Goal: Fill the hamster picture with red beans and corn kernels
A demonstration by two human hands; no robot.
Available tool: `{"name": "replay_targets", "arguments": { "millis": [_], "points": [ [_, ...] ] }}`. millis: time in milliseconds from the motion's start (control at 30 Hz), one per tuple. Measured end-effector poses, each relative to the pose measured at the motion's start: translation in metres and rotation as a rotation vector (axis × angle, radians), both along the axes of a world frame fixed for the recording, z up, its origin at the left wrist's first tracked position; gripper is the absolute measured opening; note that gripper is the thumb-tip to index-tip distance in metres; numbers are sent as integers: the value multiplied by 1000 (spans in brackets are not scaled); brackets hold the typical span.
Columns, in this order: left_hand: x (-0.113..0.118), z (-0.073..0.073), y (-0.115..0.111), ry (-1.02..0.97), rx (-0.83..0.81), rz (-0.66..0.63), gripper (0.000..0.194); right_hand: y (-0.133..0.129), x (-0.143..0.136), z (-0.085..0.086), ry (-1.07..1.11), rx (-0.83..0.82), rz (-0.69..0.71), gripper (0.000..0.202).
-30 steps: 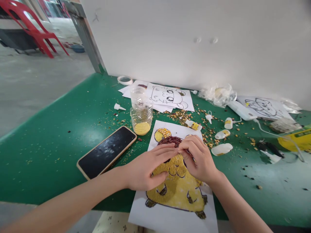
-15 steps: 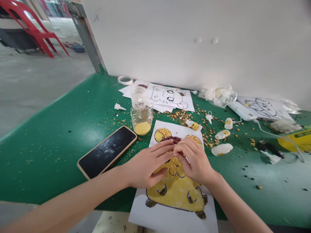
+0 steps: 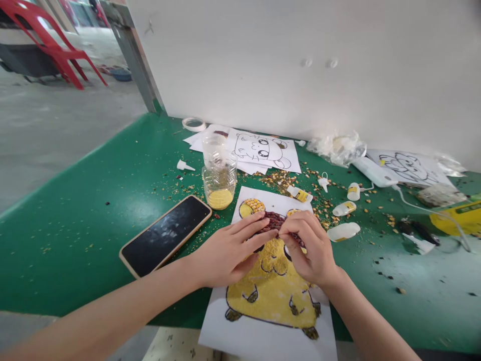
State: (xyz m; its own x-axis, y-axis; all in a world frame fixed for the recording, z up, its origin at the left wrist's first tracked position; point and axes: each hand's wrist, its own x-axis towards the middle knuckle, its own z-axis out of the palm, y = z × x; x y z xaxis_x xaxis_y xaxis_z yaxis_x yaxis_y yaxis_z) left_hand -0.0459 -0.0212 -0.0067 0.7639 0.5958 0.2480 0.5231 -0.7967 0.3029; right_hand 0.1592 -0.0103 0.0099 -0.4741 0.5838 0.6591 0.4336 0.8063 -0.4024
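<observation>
On the tabletop [image 3: 93, 200], the sheet [image 3: 225, 331] lies across the near edge, its yellow figure [image 3: 270, 301] face up below both hands. The left hand [image 3: 225, 255] is spread flat over the figure, fingers extended; the right hand [image 3: 310, 245] has shifted slightly rightward in the last half second, thumb and forefinger pinched together, and whether anything is held between them cannot be told. This shift exposes more of the dark red patch [image 3: 274, 223] at the forehead, which suggests that work centres there.
</observation>
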Motion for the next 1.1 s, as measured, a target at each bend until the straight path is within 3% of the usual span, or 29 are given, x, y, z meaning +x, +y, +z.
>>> {"name": "replay_targets", "arguments": {
  "millis": [433,800,1100],
  "points": [
    [-3,-4,0,115,195,5,53,1,-2,-2,-154,-77,58,14],
    [-5,-3,1,105,236,12,58,0,2,0,24,-156,50,14],
    [-3,-5,1,118,272,-8,55,3,0,4,-163,-294,136,15]
  ]
}}
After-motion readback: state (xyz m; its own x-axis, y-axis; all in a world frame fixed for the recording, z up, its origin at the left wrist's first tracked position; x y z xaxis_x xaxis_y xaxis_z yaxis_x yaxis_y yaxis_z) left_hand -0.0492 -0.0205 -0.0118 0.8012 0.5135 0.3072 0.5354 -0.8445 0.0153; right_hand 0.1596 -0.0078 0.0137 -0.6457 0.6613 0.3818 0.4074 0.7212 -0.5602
